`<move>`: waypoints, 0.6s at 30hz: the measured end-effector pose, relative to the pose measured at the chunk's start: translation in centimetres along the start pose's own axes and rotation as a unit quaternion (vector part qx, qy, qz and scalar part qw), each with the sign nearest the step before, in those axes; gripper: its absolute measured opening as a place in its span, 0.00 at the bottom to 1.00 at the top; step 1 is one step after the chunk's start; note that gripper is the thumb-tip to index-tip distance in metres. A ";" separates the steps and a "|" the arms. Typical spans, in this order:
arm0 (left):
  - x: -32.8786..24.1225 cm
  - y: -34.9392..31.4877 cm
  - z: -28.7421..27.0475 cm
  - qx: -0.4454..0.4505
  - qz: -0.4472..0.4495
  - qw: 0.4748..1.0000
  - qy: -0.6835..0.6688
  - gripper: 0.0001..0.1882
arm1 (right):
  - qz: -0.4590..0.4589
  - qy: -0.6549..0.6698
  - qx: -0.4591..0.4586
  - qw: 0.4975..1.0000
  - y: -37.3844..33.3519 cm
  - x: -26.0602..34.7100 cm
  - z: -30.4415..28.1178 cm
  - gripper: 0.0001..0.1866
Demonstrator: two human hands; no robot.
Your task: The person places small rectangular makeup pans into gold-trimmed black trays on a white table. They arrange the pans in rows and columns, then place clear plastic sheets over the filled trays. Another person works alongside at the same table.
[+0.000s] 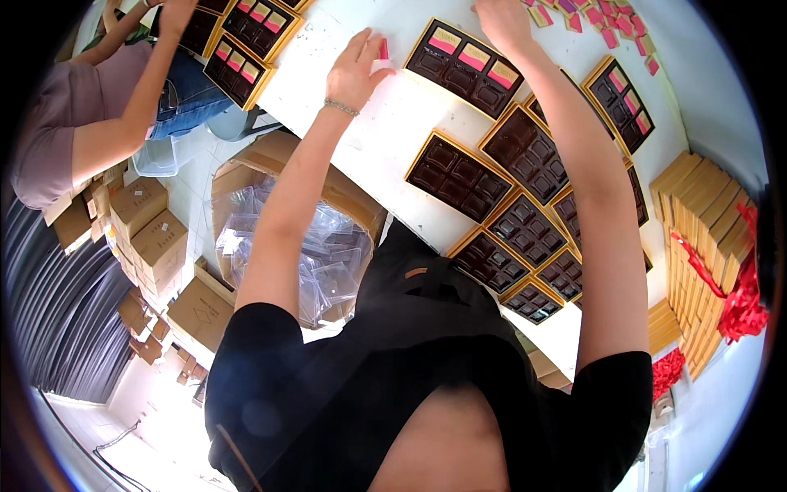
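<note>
My left hand [354, 74] rests on the white table with its fingers stretched out and its thumb apart. Just right of its fingertips stands a small pink packet [384, 50], which I cannot see it gripping. A gold-rimmed box [459, 78] with a dark moulded tray lies between my hands, its far row filled by three pink-and-gold packets [475, 56]. At the upper edge, beyond that box, is my right hand [502, 26]; its fingertips are partly cut off. Whether it holds anything is hidden. Loose pink and gold packets [607, 20] are scattered to its right.
Several gold-rimmed boxes [525, 154] with unfilled dark trays crowd the table under my right arm. A stack of yellowish boards [697, 246] and red ribbon [742, 303] are at right. Left are a carton of clear plastic [328, 262] and another person [98, 135] beside filled boxes [238, 70].
</note>
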State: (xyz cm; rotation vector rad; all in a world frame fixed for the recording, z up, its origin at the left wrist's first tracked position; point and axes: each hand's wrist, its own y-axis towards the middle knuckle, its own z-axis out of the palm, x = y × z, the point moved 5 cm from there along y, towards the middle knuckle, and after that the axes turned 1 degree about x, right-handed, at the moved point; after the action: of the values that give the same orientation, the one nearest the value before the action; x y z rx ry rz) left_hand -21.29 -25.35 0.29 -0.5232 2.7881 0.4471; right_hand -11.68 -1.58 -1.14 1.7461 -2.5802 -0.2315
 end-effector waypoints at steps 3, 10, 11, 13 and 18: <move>-1.1 -0.9 -0.2 -0.083 0.021 0.992 0.091 0.20 | -0.009 0.125 -0.135 0.983 -1.6 -0.8 -1.6 0.13; -3.3 -5.1 -2.9 -0.069 -0.008 0.998 -0.006 0.19 | 0.001 0.399 -0.084 0.913 -20.6 7.2 -10.6 0.19; -4.5 -5.9 -3.8 -0.063 -0.012 0.998 -0.020 0.19 | -0.023 0.366 -0.078 0.927 -22.4 8.5 -11.1 0.19; -7.8 -5.9 -4.5 0.140 0.006 0.990 -0.007 0.19 | -0.066 0.301 -0.084 0.948 -24.5 10.5 -11.6 0.17; -12.1 -7.3 -2.2 0.205 0.358 0.906 -0.097 0.27 | -0.094 0.288 -0.043 0.952 -26.9 12.5 -9.9 0.18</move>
State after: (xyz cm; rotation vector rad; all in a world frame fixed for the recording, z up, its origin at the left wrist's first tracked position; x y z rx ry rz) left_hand -8.05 -28.86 4.26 0.6242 2.6739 0.0238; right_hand 9.43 -24.01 4.28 1.7058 -1.9690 0.1467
